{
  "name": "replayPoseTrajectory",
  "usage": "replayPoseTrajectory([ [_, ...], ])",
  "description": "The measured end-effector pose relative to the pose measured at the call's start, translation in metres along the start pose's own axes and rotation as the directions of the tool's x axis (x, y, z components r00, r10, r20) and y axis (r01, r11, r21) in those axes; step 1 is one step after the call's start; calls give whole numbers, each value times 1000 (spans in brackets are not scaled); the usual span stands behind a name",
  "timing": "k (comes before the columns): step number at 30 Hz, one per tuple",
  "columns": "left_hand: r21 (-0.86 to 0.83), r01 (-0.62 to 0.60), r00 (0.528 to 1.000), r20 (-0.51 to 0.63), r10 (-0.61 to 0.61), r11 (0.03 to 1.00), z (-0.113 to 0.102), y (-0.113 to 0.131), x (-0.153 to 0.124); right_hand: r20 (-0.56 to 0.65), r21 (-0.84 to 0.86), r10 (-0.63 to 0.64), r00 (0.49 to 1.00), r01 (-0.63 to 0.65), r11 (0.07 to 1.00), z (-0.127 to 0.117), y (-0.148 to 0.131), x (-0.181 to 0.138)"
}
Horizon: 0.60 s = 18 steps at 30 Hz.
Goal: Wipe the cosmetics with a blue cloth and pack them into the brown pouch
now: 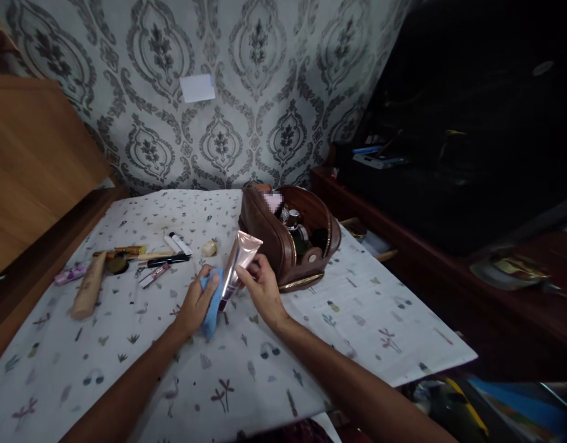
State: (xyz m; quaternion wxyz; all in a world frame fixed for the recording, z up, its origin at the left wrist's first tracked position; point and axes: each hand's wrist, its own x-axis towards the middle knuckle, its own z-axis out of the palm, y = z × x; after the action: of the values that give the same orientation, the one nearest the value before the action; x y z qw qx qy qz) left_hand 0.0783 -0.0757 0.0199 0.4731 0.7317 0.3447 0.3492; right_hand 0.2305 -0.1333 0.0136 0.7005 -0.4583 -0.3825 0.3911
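My right hand point(264, 288) grips a shiny pink cosmetic tube point(240, 255), holding it tilted above the table. Against the tube's lower end my left hand point(199, 301) presses a blue cloth point(214, 306), fingers curled round it. Just behind the hands sits a brown leather toiletry bag point(269, 237), unzipped, with small bottles and jars point(293, 223) showing inside it.
A patterned white cloth point(357, 314) covers the table. Several cosmetics lie at the left: a beige tube point(88, 287), a pink item point(69, 274), pens and sticks point(166, 261), a small round piece point(210, 248). A dark wooden shelf point(403, 227) runs along the right, a wooden panel point(29, 160) stands left.
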Motion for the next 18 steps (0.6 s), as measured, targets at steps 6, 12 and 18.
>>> replayPoseTrajectory([
  [6,111,-7,999,-52,13,994,4,-4,-6,4,-89,16,1000,-15,996,-2,9,1],
  [12,131,15,995,-97,-3,991,5,-3,-5,129,-338,-14,992,57,939,-1,7,-6],
  [18,74,39,985,-168,-26,996,5,-2,-3,332,-361,3,943,125,924,3,3,-15],
])
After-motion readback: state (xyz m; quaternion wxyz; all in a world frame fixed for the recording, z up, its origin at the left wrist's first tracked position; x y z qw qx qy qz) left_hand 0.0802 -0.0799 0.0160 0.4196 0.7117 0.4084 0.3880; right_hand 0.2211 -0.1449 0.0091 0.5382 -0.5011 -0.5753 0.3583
